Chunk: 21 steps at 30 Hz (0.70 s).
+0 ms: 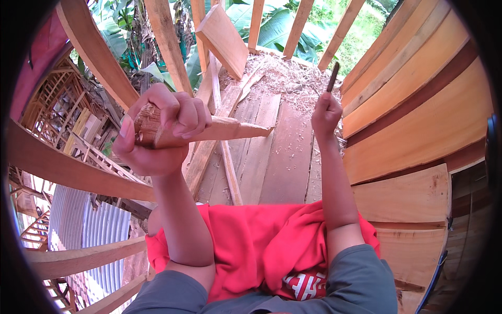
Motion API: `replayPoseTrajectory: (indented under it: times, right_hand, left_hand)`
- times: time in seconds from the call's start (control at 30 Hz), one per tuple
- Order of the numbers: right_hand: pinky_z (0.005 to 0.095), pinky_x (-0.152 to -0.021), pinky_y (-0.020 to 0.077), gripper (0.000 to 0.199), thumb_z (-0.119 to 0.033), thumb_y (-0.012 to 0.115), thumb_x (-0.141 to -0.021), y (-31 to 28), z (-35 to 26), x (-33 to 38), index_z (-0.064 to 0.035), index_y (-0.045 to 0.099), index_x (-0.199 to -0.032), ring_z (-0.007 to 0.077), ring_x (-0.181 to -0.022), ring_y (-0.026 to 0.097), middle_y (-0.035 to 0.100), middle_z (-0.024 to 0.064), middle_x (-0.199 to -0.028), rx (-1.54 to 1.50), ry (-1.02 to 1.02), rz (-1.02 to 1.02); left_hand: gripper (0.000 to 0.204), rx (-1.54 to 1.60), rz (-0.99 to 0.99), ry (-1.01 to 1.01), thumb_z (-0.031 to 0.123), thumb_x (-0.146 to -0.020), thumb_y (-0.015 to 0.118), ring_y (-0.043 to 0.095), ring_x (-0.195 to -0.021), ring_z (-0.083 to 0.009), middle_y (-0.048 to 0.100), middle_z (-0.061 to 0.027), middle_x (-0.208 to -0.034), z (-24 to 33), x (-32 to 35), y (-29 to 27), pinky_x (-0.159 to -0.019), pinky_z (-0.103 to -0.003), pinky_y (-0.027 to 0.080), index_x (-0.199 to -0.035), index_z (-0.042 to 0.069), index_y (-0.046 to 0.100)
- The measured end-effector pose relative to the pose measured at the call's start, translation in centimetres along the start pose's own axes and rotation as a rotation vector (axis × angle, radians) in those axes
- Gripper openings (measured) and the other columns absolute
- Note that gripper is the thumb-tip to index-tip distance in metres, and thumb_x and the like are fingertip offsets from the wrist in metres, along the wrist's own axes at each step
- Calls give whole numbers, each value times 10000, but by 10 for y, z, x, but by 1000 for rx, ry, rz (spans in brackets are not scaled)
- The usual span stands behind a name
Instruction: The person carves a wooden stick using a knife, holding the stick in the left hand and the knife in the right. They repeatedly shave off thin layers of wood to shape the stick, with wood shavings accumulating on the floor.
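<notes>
My left hand (pixel 170 125) is raised at the left, fingers wrapped round the thick, rough-cut end of a piece of wood (pixel 230 130). The wood tapers to the right and ends in a jagged tip over the floorboards. Farther right, my right hand (pixel 328 112) grips a dark, narrow tool (pixel 333 77) that points upward. Whether it is a blade or a file I cannot tell, as the fist hides its lower part. The tool and the wood are apart. Red cloth (pixel 251 235) covers my lap.
Wood shavings (pixel 293 78) lie heaped at the far end of the plank floor (pixel 287 157). A board (pixel 225 42) leans against the slatted railing (pixel 167 42). Long timber strips (pixel 214 152) lie beside my left arm. A plank wall (pixel 413 115) stands at the right.
</notes>
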State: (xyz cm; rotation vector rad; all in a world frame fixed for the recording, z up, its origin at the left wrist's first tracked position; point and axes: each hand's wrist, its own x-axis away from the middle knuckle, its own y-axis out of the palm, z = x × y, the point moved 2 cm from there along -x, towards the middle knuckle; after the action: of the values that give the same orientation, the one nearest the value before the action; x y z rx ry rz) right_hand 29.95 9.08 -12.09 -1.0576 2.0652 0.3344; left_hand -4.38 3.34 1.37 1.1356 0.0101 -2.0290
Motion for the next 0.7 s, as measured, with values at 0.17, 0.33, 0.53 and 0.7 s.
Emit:
replayPoseTrajectory:
  times: [0.17,0.33,0.53,0.7]
  right_hand:
    - [400,-569,462,276,-331,690,-875,-51,-34,-92,-56,663,-892,243,-583,617,605,55,-608,807,179,-5]
    - [435,-762,499,324,-314,576,-922,-75,-10,-76,-23,645,-1046,353,-836,665,684,178,-848,746,410,-183]
    - [453,-944,479,334,-144,544,-863,-87,67,97,35,634,-1130,422,-1065,619,638,302,-1104,924,648,-879]
    - [434,-922,498,419,-204,646,-830,-98,90,160,0,630,-1196,380,-1056,642,656,275,-1095,948,827,-1179]
  left_hand:
    - [480,-15,-35,-13,576,-867,446,322,-528,-143,385,-14,-605,-2,-3,8,-581,-337,320,-763,117,355]
    - [511,-46,6,-29,599,-877,428,317,-532,-149,387,-22,-605,1,2,6,-576,-332,314,-769,105,364]
    - [504,-5,-17,-14,593,-882,419,340,-562,-156,375,-21,-620,2,2,6,-588,-331,307,-781,102,362]
    - [480,75,34,-48,567,-847,454,344,-589,-153,356,-18,-636,-9,3,8,-622,-321,302,-787,102,353]
